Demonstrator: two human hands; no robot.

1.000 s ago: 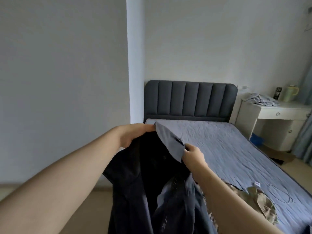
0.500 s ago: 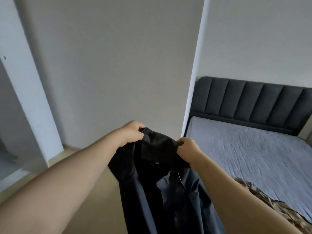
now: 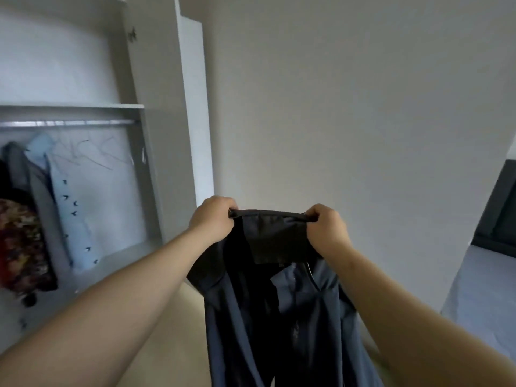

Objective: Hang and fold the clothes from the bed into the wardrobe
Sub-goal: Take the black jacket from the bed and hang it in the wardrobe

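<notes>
Between my raised hands, in the head view, the dark shirt hangs by its collar in front of the plain wall, its body dropping past the lower frame edge. My left hand and my right hand each curl their fingers tight round one end of the collar. To the left stands the open wardrobe, where a light blue shirt, a grey garment and a patterned garment hang below the rail; the bed shows at far right.
</notes>
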